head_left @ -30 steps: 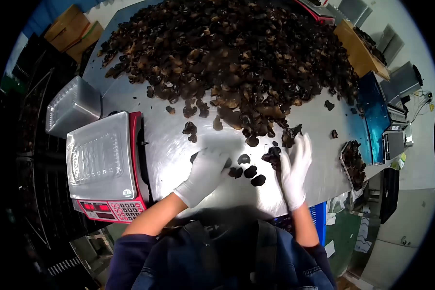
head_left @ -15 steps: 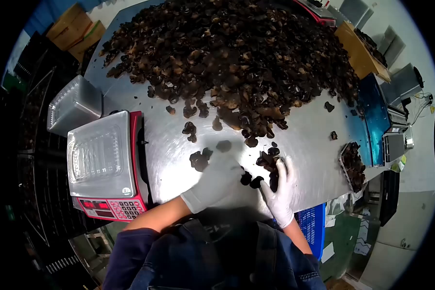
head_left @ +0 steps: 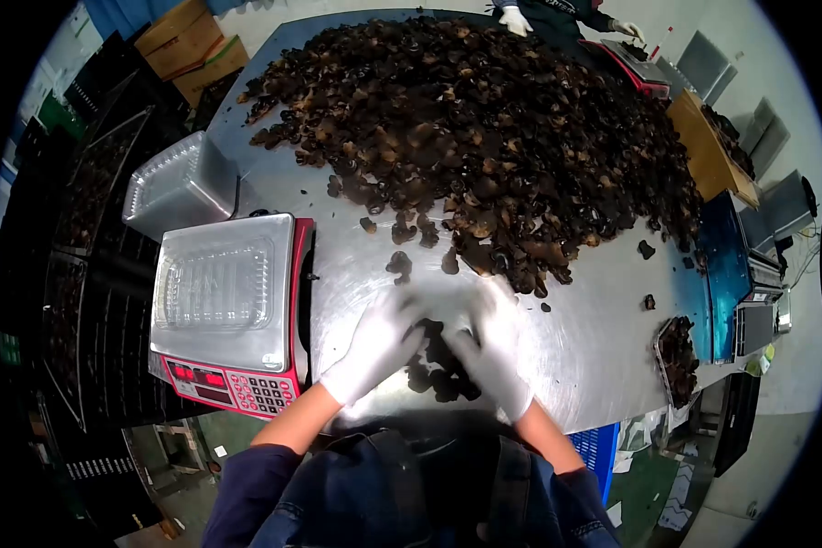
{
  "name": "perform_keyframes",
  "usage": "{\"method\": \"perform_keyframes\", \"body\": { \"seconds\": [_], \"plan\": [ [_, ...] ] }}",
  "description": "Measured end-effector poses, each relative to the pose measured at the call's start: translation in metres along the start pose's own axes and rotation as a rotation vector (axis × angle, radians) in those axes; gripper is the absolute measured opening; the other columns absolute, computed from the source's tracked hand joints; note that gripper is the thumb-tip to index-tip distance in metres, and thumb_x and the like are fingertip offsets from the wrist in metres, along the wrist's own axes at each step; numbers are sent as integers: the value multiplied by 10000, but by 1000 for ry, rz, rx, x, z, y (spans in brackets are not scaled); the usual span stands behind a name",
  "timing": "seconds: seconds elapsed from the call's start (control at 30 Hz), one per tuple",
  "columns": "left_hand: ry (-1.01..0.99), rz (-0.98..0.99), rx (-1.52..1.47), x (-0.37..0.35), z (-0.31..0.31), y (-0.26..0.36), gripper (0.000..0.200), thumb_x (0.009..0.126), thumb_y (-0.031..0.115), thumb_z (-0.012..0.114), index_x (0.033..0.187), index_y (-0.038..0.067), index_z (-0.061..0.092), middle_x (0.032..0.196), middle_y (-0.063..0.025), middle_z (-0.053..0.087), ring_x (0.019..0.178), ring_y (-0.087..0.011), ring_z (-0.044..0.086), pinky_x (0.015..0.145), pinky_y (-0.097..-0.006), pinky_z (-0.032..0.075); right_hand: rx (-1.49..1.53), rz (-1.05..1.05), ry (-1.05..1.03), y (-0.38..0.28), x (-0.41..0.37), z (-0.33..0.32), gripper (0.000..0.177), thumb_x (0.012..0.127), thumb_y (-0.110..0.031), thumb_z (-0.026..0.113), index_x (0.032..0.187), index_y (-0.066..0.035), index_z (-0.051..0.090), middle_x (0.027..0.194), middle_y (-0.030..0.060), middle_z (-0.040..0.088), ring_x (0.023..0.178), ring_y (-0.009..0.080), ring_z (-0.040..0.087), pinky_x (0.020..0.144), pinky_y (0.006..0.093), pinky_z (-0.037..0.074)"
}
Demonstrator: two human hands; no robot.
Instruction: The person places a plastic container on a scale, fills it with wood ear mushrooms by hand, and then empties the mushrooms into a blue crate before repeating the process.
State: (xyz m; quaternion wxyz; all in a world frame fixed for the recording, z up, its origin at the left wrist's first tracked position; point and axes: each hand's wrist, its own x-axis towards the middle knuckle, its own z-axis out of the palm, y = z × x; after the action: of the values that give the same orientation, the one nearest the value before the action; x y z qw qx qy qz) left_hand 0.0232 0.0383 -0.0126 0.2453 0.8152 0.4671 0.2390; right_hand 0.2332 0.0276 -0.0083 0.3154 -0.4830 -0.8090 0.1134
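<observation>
A small cluster of dark wood ear mushrooms [head_left: 443, 373] lies on the metal table between my two white-gloved hands. My left hand [head_left: 374, 342] is at the cluster's left edge, its fingers and thumb apart and blurred. On the other side, my right hand [head_left: 498, 347] reaches over the cluster's right edge with fingers spread, also smeared by motion. I see nothing gripped in either hand. Beyond them spreads a large mushroom pile [head_left: 484, 146], with a few loose pieces along its near edge.
At left, a red scale [head_left: 233, 384] carries a clear plastic tray [head_left: 219, 283]; stacked clear containers [head_left: 183, 187] stand behind it. A filled tray [head_left: 676, 361] sits at the table's right edge, near a blue bin [head_left: 717, 274]. Another person's gloved hands [head_left: 515, 21] show at the far side.
My left hand has turned and now lies left of the small cluster; my right hand has shifted left. Loose mushrooms are now gathered between them. The view has tilted, revealing the other person's hands.
</observation>
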Motion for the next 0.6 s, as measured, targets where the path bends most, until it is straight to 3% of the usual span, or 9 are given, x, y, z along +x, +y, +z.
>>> {"method": "perform_keyframes", "body": {
  "seconds": [0.07, 0.13, 0.17, 0.23, 0.27, 0.33, 0.4, 0.47, 0.6],
  "plan": [
    [64, -48, -42, 42, 9, 4, 414, 785, 85, 688, 1198, 79, 660, 1386, -174, 501, 1273, -361, 483, 1068, -437, 408, -322, 265, 172, 34, 19, 11, 652, 822, -301, 720, 1373, -40, 487, 1436, 206, 440, 1384, 396, 350, 1129, 519, 256],
    [196, 123, 236, 86, 39, 5, 445, 790, 135, 687, 1227, 63, 637, 1408, -174, 494, 1312, -366, 450, 1102, -439, 373, -428, 306, 127, 67, 28, 20, 608, 820, -286, 670, 1368, -83, 503, 1439, 171, 453, 1407, 368, 333, 1120, 563, 240],
    [99, 241, 431, 101, 61, -9, 465, 814, 180, 654, 1253, 32, 608, 1416, -175, 491, 1337, -376, 423, 1122, -441, 351, -418, 286, 56, 70, 20, 23, 577, 825, -294, 664, 1340, -80, 516, 1421, 162, 465, 1400, 360, 345, 1132, 569, 224],
    [12, 235, 396, 90, 65, 1, 424, 827, 202, 632, 1209, 18, 625, 1329, -169, 547, 1299, -356, 462, 1098, -425, 371, -394, 169, -9, 49, -7, 14, 482, 821, -331, 679, 1227, -95, 570, 1379, 132, 495, 1382, 343, 370, 1128, 570, 227],
    [-47, 215, 337, 74, 64, 3, 403, 826, 194, 633, 1194, 29, 632, 1276, -162, 575, 1259, -344, 496, 1077, -423, 387, -304, 188, -82, 30, -23, 2, 437, 819, -264, 719, 1213, -115, 604, 1342, 96, 526, 1349, 331, 420, 1132, 547, 232],
    [-462, 49, 381, 51, 29, 32, 342, 832, 175, 628, 1147, 41, 641, 1152, -132, 605, 1139, -319, 553, 1014, -425, 420, -89, 171, -154, 8, -50, -20, 395, 750, -143, 761, 1121, -114, 629, 1222, 103, 600, 1250, 279, 523, 1095, 510, 308],
    [-349, 81, 343, 22, 26, 25, 318, 833, 164, 627, 1127, 45, 644, 1124, -121, 604, 1096, -308, 561, 989, -424, 429, 102, 165, -11, 22, -56, -34, 327, 769, -111, 733, 1086, -92, 656, 1153, 120, 636, 1192, 297, 558, 1046, 444, 380],
    [-232, 115, 308, 7, 20, 19, 293, 833, 152, 627, 1106, 49, 647, 1097, -110, 602, 1053, -296, 569, 965, -423, 439, 84, 359, 153, 44, -49, -46, 285, 780, -101, 715, 1060, -70, 673, 1120, 131, 657, 1146, 317, 579, 999, 408, 420],
    [-176, 96, 242, 6, 7, 18, 272, 835, 148, 642, 1089, 50, 647, 1096, -103, 604, 1055, -282, 568, 948, -399, 453, -310, 419, 296, 102, -5, -47, 404, 806, -152, 722, 1196, -84, 641, 1269, 133, 603, 1252, 307, 513, 1015, 419, 399]
  ]
}}
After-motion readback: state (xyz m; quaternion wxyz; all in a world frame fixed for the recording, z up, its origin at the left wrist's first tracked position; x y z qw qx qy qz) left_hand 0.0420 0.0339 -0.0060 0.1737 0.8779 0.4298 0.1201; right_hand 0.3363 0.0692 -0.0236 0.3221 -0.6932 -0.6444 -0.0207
